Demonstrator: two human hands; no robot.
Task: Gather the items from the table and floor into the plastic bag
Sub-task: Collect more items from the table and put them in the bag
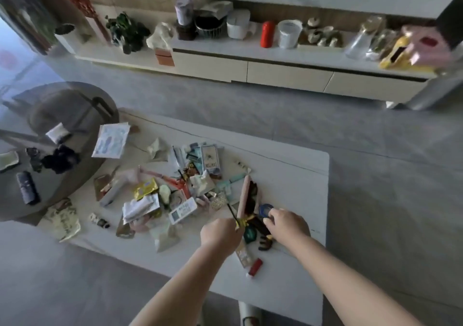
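White table (295,175) on grey floor, low sideboard (275,67) behind with jars and plants. Left hand (220,233) fingers curled, pinching a thin black stick with yellow wrap (238,219) at the table's near-right area. Right hand (285,223) just beside it, fingers bent down onto a dark clump of items (258,225); can't tell if it grips anything. Blue round piece (265,210) sits at its fingertips. Pink tube (244,195) lies just beyond. Red lighter-like item (256,267) near the table's front edge. Litter pile (160,195) mid-table: wrappers, packets, gold foil, crumpled paper. Round grey side table (50,115) far left. Plastic bag not identifiable.
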